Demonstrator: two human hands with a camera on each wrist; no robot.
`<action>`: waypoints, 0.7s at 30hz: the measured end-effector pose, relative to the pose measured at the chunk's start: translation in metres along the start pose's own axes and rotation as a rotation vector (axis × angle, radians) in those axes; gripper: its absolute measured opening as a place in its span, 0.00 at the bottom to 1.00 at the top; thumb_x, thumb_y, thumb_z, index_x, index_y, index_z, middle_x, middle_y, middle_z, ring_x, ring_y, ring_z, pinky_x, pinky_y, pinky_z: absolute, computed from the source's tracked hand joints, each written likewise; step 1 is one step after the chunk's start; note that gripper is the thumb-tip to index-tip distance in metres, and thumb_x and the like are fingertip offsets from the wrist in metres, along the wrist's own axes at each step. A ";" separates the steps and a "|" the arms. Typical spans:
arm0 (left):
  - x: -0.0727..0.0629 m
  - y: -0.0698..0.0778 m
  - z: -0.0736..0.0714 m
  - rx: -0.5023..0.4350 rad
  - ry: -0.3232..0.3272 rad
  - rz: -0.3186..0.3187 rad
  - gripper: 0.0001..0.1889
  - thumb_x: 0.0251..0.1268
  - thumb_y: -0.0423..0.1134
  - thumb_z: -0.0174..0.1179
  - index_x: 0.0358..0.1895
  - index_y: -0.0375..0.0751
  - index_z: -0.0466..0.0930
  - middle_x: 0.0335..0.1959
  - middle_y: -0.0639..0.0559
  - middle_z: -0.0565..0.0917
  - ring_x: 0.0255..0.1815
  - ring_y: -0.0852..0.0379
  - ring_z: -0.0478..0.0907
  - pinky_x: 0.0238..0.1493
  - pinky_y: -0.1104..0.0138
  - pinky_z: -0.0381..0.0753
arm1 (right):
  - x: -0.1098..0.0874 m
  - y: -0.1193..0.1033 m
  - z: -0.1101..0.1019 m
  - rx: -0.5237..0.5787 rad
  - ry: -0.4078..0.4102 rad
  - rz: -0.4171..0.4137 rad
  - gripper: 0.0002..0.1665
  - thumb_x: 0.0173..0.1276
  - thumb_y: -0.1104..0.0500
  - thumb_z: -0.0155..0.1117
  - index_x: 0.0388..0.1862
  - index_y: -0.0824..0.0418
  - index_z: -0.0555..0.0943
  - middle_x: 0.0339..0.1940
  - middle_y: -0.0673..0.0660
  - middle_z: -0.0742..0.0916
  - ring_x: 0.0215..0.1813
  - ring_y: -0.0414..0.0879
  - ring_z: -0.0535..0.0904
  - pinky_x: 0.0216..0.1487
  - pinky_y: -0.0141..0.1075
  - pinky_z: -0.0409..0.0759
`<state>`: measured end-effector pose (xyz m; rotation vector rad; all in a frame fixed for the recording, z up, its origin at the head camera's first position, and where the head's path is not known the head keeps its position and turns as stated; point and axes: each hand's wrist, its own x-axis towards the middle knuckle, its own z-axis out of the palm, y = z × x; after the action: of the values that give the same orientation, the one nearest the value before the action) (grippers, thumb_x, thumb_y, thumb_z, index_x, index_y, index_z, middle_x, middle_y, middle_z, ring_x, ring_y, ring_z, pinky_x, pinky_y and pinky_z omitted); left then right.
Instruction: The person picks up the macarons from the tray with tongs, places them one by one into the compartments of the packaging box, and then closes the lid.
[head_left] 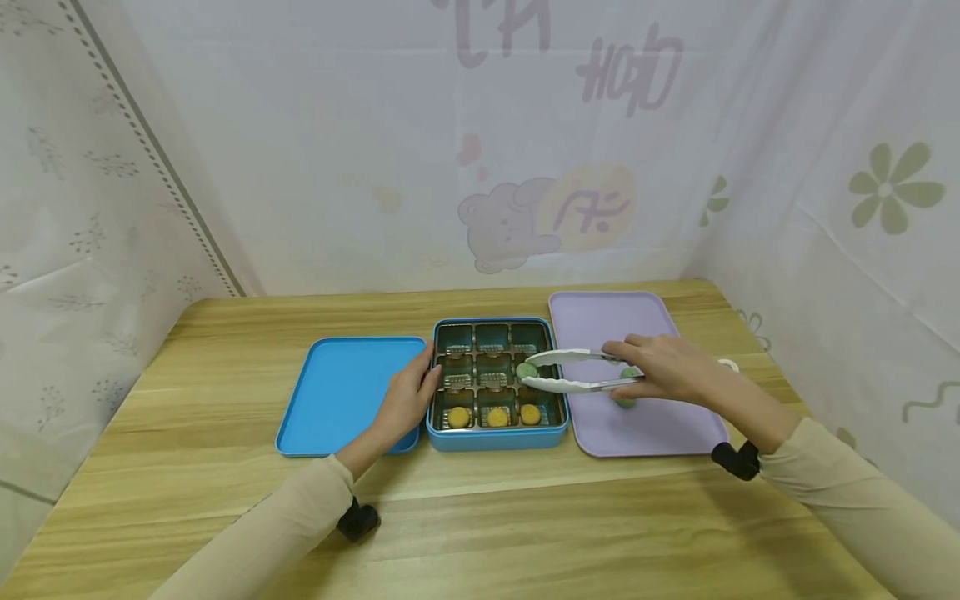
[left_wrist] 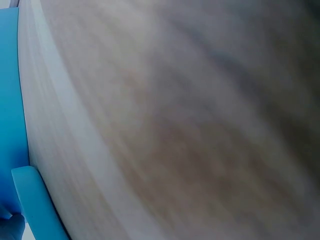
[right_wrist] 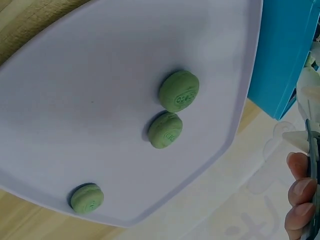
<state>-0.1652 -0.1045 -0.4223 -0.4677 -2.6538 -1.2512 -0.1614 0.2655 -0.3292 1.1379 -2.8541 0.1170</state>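
My right hand (head_left: 667,367) grips a pair of tongs (head_left: 570,386) with white tips and metal arms. Between the tips is a round green cookie (head_left: 527,372), at the right compartment of the middle row in a blue box (head_left: 495,439). A divided insert fills the box. Its front row holds yellow cookies, one per compartment: left (head_left: 459,417), middle (head_left: 497,417) and right (head_left: 530,414). My left hand (head_left: 401,402) rests against the box's left side, fingers extended along the wall and thumb at the rim. Part of that hand is hidden from the left wrist view.
Right of the box lies a purple tray (head_left: 611,312) carrying green cookies, seen in the right wrist view as one near the middle (right_wrist: 179,91), another beside it (right_wrist: 165,130) and a third near the edge (right_wrist: 87,198). A blue lid (head_left: 348,387) lies left of the box.
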 end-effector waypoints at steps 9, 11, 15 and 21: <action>-0.001 0.000 -0.001 0.017 0.005 -0.006 0.26 0.74 0.36 0.48 0.70 0.28 0.57 0.66 0.34 0.67 0.60 0.40 0.72 0.54 0.50 0.75 | -0.004 -0.003 0.003 -0.012 0.004 0.042 0.35 0.49 0.44 0.75 0.53 0.60 0.78 0.24 0.45 0.76 0.20 0.35 0.63 0.20 0.27 0.62; -0.002 0.000 -0.001 0.022 0.007 -0.002 0.26 0.74 0.35 0.48 0.70 0.28 0.57 0.65 0.34 0.69 0.55 0.41 0.76 0.50 0.51 0.77 | -0.006 -0.002 0.004 0.001 0.016 0.047 0.35 0.49 0.43 0.75 0.52 0.60 0.78 0.23 0.45 0.75 0.20 0.34 0.63 0.20 0.27 0.62; -0.002 -0.001 -0.001 0.025 0.010 0.003 0.26 0.73 0.35 0.48 0.70 0.29 0.58 0.62 0.34 0.72 0.46 0.44 0.79 0.43 0.54 0.78 | -0.016 0.006 0.006 0.078 0.036 0.086 0.34 0.51 0.45 0.74 0.54 0.61 0.78 0.28 0.48 0.80 0.25 0.36 0.70 0.25 0.30 0.70; -0.001 0.000 -0.001 0.016 0.007 -0.001 0.26 0.73 0.36 0.48 0.70 0.29 0.58 0.66 0.34 0.67 0.62 0.40 0.70 0.54 0.50 0.75 | -0.048 0.032 0.007 0.127 0.140 0.132 0.32 0.51 0.50 0.75 0.52 0.66 0.78 0.33 0.52 0.83 0.30 0.41 0.76 0.28 0.32 0.74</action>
<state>-0.1647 -0.1052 -0.4221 -0.4582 -2.6566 -1.2285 -0.1491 0.3206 -0.3419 0.9185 -2.8290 0.3748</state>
